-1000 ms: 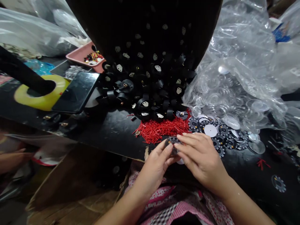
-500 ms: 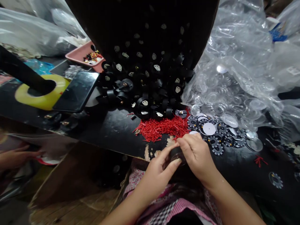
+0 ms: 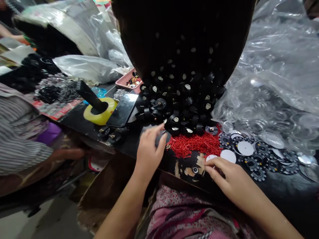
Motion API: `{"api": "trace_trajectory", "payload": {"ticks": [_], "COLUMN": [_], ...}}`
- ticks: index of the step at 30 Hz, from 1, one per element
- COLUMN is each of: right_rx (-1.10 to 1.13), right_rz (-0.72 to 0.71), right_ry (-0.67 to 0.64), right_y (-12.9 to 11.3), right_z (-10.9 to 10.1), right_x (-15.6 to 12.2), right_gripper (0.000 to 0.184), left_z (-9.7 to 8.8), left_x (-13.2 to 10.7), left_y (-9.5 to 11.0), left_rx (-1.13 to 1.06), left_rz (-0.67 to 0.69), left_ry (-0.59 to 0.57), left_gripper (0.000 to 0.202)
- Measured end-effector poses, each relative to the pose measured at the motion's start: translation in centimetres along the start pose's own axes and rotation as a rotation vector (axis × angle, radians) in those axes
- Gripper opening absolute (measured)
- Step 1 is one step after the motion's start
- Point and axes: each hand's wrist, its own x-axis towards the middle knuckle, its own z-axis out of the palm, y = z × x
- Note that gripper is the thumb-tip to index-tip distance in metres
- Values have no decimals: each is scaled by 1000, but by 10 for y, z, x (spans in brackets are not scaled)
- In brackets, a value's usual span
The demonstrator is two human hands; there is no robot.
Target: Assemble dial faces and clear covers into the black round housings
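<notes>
My left hand point(image 3: 151, 146) reaches toward the heap of round black housings point(image 3: 174, 116). Its thumb and fingers are apart and slightly blurred, close to a small dark cylinder point(image 3: 164, 132). My right hand point(image 3: 225, 171) pinches a thin white disc point(image 3: 211, 157) by its near edge. Between the hands, at the table's front edge, lies a dark part with a small round metal fitting point(image 3: 195, 170); its outline merges with the black table. Beyond it spreads a pile of short red pieces point(image 3: 193, 144).
Black-and-white printed dials point(image 3: 260, 162) and clear round covers in a plastic bag point(image 3: 269, 109) fill the right side. To the left are a phone point(image 3: 122, 110), a yellow tape roll point(image 3: 99, 111) and a pink tray point(image 3: 128, 79). Another person's striped sleeve point(image 3: 22, 132) is at far left.
The hands have separated. The dark part they held together is now on the table. My left hand moved left and forward, and a white disc is in my right fingers. The view turned left.
</notes>
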Motion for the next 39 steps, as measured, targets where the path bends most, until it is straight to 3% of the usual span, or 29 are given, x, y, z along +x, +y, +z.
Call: {"api": "trace_trajectory", "payload": {"ticks": [3,6,8,11,14,16,19,23,27,30,33,36,39], "right_rx": [-23,-61,-154,-373,-454,-376,-175,15,-13,-35,117,177,203], "right_rz": [3,45,90,136,144,155,226,258,80,-93,-98,-20,2], "right_ry": [-7,76,199,322,325,342,389,501,598,487,295,291,327], "right_y": [2,14,26,40,46,47,49,51,39,22,11,9,10], "right_z": [-7,-12,-15,-21,-22,-22,-24,-30,-25,-11,-1,-1,-8], "right_x": [-13,-23,-23,-15,-6,-5,-9,-18,-23,-24,-21,-16,-14], "right_gripper": [22,23,23,39,40,31,20,27,27,25,33,35,14], "left_z": [20,31,31,25,22,23,24,26,35,45,50,50,49], "left_x": [57,74,68,39,-1,-27,-56,-69,-67,-64,-61,-61,-64], "left_y": [0,-3,-1,11,30,42,56,68,81,93,101,102,99], "left_rx": [88,-58,-255,-808,-1305,-1383,-1456,-1510,-1563,-1663,-1719,-1739,-1708], "left_rz": [30,4,-86,-318,-667,-866,-1020,-1104,-1146,-1184,-1179,-1172,-1157], "left_ry": [-38,-40,34,99,-51,-190,-315,-363,-387,-363,-314,-331,-349], "left_gripper": [30,19,19,20,20,26,32,29,33,36,35,36,35]}}
